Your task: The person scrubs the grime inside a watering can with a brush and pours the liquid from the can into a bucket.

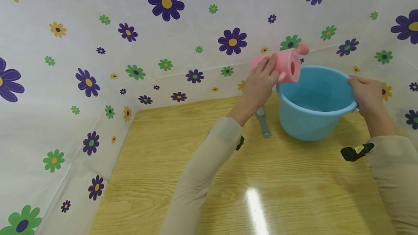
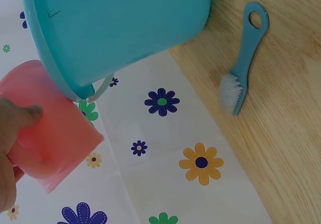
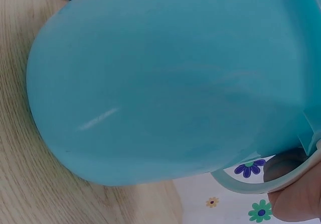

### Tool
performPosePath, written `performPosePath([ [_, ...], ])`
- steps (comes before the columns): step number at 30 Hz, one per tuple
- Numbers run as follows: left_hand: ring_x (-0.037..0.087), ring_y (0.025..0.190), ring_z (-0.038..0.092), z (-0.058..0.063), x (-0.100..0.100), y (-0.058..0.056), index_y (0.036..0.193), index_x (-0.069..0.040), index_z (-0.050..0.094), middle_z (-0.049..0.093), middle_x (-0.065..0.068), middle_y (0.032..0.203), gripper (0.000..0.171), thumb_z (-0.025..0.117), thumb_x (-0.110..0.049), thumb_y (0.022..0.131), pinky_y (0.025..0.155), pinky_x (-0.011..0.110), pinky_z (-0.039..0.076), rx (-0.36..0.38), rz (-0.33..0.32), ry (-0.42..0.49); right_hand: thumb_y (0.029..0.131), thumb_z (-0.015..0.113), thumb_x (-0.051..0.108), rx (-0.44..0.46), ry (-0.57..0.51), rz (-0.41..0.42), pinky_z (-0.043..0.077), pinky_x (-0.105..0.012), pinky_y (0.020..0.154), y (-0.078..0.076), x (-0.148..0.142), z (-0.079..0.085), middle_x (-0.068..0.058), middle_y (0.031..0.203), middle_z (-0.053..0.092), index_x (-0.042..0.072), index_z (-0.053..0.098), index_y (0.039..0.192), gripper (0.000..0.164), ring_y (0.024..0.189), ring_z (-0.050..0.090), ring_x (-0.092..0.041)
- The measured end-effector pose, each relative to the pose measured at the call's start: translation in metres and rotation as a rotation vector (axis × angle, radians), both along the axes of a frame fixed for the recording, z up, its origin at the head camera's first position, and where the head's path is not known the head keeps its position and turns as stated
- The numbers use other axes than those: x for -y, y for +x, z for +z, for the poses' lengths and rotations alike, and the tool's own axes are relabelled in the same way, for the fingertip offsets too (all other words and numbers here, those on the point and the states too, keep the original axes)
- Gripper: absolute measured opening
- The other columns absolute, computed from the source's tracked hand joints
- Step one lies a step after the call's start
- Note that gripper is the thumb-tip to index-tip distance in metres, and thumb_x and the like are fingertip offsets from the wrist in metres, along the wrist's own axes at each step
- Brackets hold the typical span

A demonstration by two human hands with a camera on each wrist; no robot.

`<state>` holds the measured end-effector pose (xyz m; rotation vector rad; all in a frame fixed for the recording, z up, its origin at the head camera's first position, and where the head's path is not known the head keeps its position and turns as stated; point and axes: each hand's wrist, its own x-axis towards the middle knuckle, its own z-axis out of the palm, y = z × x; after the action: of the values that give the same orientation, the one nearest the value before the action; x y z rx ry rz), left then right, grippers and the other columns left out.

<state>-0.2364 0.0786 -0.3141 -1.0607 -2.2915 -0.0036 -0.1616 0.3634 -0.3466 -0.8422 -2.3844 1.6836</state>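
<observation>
My left hand [image 1: 261,82] grips a pink watering can [image 1: 285,59], which lies tipped on its side at the left rim of a light blue bucket [image 1: 307,124]. The can's round top opening faces toward the bucket, its spout pointing up and right. In the left wrist view the can [image 2: 65,128] overlaps the bucket's rim; whether they touch I cannot tell. My right hand [image 1: 369,95] holds the bucket's right rim. From the right wrist, the thumb [image 3: 296,194] shows beside the bucket's curved handle [image 3: 251,186]. The bucket stands on the table, its visible inside bare.
A blue-handled brush with white bristles [image 1: 264,126] lies on the wood-grain table [image 1: 156,162], left of the bucket. Behind and to the left hangs a white flowered sheet [image 1: 196,24]. Black straps [image 1: 356,151] sit at both wrists.
</observation>
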Motion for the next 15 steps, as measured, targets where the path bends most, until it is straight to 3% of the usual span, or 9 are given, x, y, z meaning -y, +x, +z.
performPosePath([
  [5,0.026,0.128,0.05,0.0006,-0.0002,0.0005,0.111,-0.013,0.071,0.045,0.011,0.152,0.019,0.055,-0.022,0.103,0.102,0.03,0.046,-0.07,0.067,-0.047,0.101,0.034,0.056,-0.006,0.002,0.001,0.039,-0.05,0.105,0.0012,-0.0006,-0.0016,-0.018,0.162,0.024,0.01,0.027,0.155,0.072,0.14,0.037,-0.042],
  [9,0.023,0.112,0.055,0.001,-0.0005,0.0002,0.111,-0.013,0.07,0.047,0.011,0.151,0.02,0.055,-0.023,0.103,0.089,0.027,0.048,-0.092,0.08,-0.077,0.101,0.034,0.057,-0.012,0.002,0.002,0.039,-0.05,0.105,0.0023,-0.0013,-0.003,-0.018,0.162,0.024,0.01,0.028,0.155,0.072,0.14,0.038,-0.041],
  [15,0.02,0.099,0.061,0.0037,0.0,-0.0005,0.109,-0.007,0.066,0.041,0.016,0.154,0.016,0.053,-0.015,0.103,0.086,0.022,0.052,0.025,0.004,-0.059,0.101,0.034,0.057,-0.012,-0.003,0.015,0.04,-0.05,0.104,0.0034,-0.0038,-0.0043,-0.018,0.162,0.024,0.009,0.027,0.155,0.073,0.139,0.038,-0.042],
])
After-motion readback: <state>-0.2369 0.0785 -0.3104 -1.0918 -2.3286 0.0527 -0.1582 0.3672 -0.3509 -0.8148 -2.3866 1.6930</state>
